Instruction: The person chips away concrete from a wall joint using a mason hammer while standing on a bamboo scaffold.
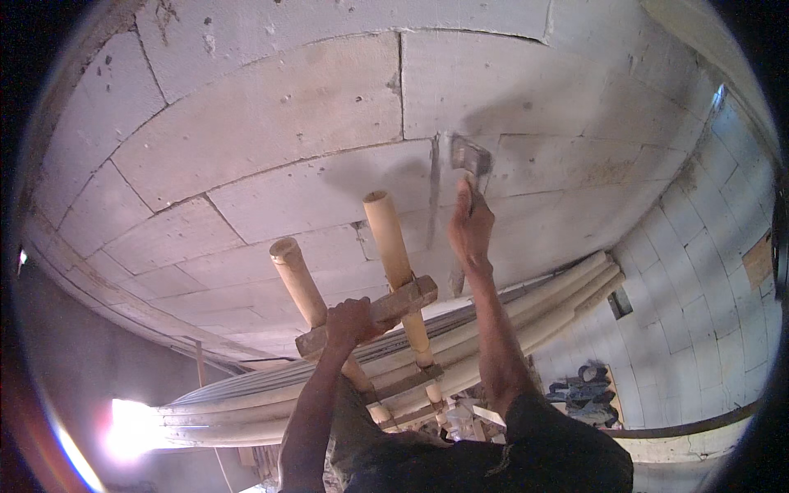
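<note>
My left hand (352,323) is closed around a wooden rung (407,299) of a ladder with two bamboo poles (387,231). The pole tops stand in front of a wall of pale concrete blocks (296,111). Raised higher and to the right, my right hand (471,225) grips a hand tool (471,155) with a dark, blocky head. Motion blurs this tool, so its exact kind is unclear. Its head is at or close to the wall, just right of a dark vertical groove (434,182); I cannot tell whether it touches.
Behind the ladder, long pale ribbed lengths (555,302) run across below the block wall. A second block wall (690,277) meets it at right. Dark items (582,394) are low at right. Bright light (132,428) glares at lower left. Lower rungs (407,383) continue down.
</note>
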`<state>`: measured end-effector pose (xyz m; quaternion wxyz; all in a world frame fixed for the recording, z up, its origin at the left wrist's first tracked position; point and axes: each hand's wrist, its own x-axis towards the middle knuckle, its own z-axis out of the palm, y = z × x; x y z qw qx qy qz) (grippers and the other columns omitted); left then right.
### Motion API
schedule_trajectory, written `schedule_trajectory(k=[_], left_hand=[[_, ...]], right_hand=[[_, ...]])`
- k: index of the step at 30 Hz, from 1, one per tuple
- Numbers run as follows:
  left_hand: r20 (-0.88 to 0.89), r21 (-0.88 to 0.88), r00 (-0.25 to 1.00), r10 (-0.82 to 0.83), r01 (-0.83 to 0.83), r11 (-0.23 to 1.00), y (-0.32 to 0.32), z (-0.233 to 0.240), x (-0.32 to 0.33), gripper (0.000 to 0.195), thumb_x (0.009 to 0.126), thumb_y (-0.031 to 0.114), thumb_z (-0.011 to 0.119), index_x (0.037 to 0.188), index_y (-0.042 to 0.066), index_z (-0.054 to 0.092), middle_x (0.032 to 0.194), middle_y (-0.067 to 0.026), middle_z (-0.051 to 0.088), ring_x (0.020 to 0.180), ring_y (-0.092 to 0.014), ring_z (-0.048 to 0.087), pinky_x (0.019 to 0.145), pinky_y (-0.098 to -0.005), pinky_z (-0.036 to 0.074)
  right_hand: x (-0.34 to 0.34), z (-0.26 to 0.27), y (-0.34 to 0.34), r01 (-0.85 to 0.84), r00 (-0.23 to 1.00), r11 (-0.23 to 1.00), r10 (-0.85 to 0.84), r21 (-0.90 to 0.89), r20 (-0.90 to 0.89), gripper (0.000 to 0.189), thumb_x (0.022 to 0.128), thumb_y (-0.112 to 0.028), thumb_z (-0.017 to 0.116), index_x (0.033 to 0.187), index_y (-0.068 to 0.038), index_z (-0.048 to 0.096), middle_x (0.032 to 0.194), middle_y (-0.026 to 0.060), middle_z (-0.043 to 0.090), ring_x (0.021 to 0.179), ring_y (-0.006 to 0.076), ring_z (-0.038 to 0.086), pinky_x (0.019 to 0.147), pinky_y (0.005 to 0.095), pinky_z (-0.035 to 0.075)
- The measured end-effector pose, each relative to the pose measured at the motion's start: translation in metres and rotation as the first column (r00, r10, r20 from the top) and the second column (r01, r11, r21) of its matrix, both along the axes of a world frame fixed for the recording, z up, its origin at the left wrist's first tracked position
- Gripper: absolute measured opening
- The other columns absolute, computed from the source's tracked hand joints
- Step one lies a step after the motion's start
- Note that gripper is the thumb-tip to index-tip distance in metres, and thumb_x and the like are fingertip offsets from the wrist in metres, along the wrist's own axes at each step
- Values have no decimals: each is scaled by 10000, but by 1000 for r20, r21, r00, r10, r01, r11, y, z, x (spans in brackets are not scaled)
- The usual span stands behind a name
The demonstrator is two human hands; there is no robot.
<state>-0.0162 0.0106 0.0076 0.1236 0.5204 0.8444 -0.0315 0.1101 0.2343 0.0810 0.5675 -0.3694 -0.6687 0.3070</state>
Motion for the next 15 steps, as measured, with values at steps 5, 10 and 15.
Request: schedule_trajectory(k=[5, 10, 15], left_hand=[[41, -5, 999, 10, -10, 1000, 9, 12, 4, 733, 668, 711, 646, 992, 54, 659, 908, -189, 686, 857, -339, 684, 768, -488, 541], [70, -78, 996, 49, -43, 996, 4, -1, -2, 754, 670, 724, 637, 1017, 54, 654, 943, -195, 682, 909, -346, 672, 835, -499, 511], [45, -54, 998, 33, -31, 998, 8, 17, 5, 772, 676, 744, 618, 1021, 54, 653, 949, -198, 680, 910, -343, 672, 819, -488, 518]], right_hand=[[-6, -5, -2, 106, 950, 976, -43, 191, -310, 502, 983, -407, 437, 948, 58, 622, 706, 217, 615, 626, 297, 590, 610, 391, 463], [0, 5, 7, -36, 988, 995, 49, -89, 148, 402, 978, -332, 486, 896, 41, 611, 664, 181, 589, 617, 252, 575, 595, 365, 458], [5, 9, -10, 35, 983, 996, -20, 78, -180, 486, 981, -402, 441, 892, 47, 604, 679, 222, 597, 641, 330, 594, 659, 420, 480]])
